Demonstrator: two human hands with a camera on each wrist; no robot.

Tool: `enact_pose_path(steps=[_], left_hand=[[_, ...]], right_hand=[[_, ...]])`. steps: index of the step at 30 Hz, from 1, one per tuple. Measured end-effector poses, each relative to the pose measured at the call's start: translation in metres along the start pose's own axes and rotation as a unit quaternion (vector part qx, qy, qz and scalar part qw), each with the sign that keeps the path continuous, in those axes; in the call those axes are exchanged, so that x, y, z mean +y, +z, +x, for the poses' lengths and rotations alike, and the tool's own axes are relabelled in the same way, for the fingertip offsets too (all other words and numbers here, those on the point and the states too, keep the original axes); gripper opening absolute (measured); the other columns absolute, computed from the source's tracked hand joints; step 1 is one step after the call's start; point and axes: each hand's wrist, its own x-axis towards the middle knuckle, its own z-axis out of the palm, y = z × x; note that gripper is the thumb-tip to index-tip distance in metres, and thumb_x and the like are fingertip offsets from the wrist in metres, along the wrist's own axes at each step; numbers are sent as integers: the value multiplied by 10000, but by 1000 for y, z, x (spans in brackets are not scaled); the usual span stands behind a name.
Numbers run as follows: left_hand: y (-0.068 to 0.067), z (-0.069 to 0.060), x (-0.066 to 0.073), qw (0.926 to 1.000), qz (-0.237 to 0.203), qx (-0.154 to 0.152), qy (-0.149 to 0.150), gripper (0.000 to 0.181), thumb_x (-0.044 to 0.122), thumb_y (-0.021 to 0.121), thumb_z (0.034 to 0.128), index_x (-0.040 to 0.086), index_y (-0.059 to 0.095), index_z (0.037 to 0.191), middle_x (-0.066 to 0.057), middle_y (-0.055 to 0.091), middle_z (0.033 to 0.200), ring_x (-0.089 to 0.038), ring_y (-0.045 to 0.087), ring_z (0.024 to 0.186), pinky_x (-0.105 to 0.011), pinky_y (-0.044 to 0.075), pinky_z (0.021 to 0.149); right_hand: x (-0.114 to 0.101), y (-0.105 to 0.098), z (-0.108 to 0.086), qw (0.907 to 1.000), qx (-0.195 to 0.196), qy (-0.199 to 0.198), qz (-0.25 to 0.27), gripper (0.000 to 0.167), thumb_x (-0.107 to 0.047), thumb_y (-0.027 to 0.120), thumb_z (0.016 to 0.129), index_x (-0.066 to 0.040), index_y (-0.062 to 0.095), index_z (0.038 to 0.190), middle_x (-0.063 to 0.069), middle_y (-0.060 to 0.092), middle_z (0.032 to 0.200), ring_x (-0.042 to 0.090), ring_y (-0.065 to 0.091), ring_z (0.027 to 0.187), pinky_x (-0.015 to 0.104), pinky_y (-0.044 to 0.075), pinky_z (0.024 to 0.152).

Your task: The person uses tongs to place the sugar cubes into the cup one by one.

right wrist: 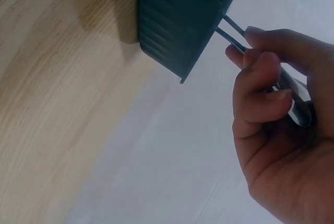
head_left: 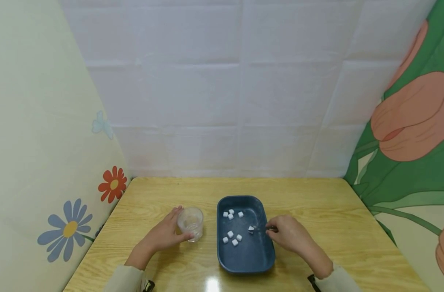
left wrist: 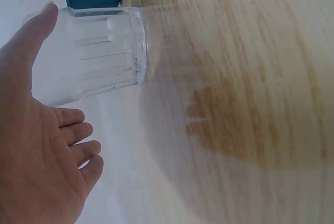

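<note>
My left hand (head_left: 165,233) rests around a clear drinking glass (head_left: 191,223) standing on the table, its thumb across the near side and its fingers toward the far left. In the left wrist view the thumb overlaps the glass (left wrist: 99,51), and the other fingers are loosely bent beside it. Metal tweezers (right wrist: 297,104) are gripped between the thumb and curled fingers of my right hand (head_left: 289,233). They reach over the right rim of a dark blue tray (head_left: 245,259). At their tips is a white cube (head_left: 251,229); whether it is lifted I cannot tell.
Several more white cubes (head_left: 230,234) lie in the tray's left half, in two loose groups. The tray stands on a wooden table (head_left: 316,198), right of the glass. A white cloth (head_left: 225,89) hangs behind, with flower-printed cloths (head_left: 408,182) on either side.
</note>
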Motion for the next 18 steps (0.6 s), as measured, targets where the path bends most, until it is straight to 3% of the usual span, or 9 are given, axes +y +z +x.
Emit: enact_pose_path(steps=[7, 18], left_hand=[[0, 0, -1, 10000, 9, 14, 1, 1062, 704, 670, 842, 28, 315, 1580, -172, 264, 1651, -381, 224, 1527, -611, 320, 1153], [0, -1, 0, 10000, -7, 6, -7, 1053, 695, 673, 846, 30, 318, 1580, -166, 268, 1652, -374, 230, 1526, -607, 326, 1150]], right_hand=[[-5, -5, 4, 9999, 55, -149, 34, 83, -93, 766, 865, -57, 804, 929, 10, 765, 871, 65, 665, 720, 247, 543, 617], [-13, -10, 7, 10000, -39, 4, 86, 125, -114, 768, 877, -51, 801, 980, 26, 771, 926, 117, 703, 776, 272, 571, 649]])
